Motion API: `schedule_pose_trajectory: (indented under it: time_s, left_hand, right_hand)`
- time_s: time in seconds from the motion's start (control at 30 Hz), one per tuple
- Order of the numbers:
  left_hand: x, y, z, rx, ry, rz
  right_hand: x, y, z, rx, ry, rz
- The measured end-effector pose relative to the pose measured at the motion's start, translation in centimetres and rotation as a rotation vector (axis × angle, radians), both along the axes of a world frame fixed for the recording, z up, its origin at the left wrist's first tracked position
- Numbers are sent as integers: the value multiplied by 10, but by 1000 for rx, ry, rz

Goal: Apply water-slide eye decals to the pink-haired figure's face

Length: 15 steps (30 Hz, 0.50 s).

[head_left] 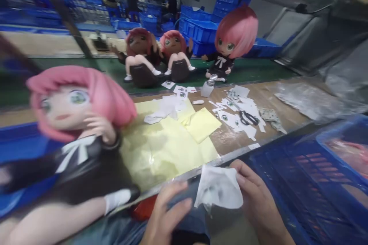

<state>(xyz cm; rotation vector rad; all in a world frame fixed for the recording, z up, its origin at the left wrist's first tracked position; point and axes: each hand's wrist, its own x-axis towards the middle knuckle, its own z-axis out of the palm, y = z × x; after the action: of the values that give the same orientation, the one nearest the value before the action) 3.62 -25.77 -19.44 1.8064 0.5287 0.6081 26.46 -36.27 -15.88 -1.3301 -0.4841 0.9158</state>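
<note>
In the head view, a small white sheet (219, 190) bearing faint printed marks is held low in the frame, just in front of the near edge of the worktable (267, 95). It is pinched along its right edge by the right hand (258, 203), whose thumb and fingers are closed on the paper; the sheet hangs out to the left of that grip, its longer side running roughly left to right, with a lower corner drooping. The left hand (166, 214) is seen just beside the sheet's left edge, fingers loosely spread and holding nothing; whether its fingertips touch the paper cannot be told. The right hand is therefore the one on the sheet, and the left lies across a small gap from its free side. To the left, a pink-haired doll (77, 130) in a black dress is seen lying tilted, blurred, close to the camera. Yellow sheets (169, 138) are spread on the table beyond the hands, with white paper cut-outs (235, 111) and black scissors (248, 118) further back on the right. Three more dolls (178, 55) are seated at the far edge, and a blue crate (304, 176) stands to the right of the hands. People are seen at work in the background.
</note>
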Motion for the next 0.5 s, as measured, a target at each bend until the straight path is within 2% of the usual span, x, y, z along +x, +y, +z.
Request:
schedule_pose_trajectory:
  time_s: [0.03, 0.07, 0.1, 0.13, 0.17, 0.2, 0.3, 0.37, 0.43, 0.5]
  left_hand:
    - [11, 0, 5, 124, -108, -2]
    - [21, 2, 10, 400, -284, -35]
    - [29, 5, 15, 551, -268, -111]
    - [35, 8, 19, 554, -282, -131]
    - [38, 10, 23, 509, -319, -119]
    - [39, 11, 26, 395, -311, -113]
    - [34, 6, 37, -51, -267, -84]
    - [30, 3, 43, -277, -207, -65]
    - [29, 3, 47, -404, -183, -18]
    - [29, 5, 47, -490, -191, 43]
  right_hand:
    - [-8, -2, 1, -5, 63, 69]
    - [-14, -3, 1, -15, 126, 124]
    - [-19, -5, 2, -28, 179, 169]
    - [-23, -6, 1, -41, 202, 200]
    - [-26, -7, -1, -49, 194, 213]
    - [-27, -8, -3, -48, 160, 205]
    - [-29, -7, -11, 30, -9, 148]
    - [-30, -2, -12, 100, -104, 237]
    - [-33, 3, -9, 141, -186, 372]
    - [-35, 7, -3, 141, -197, 419]
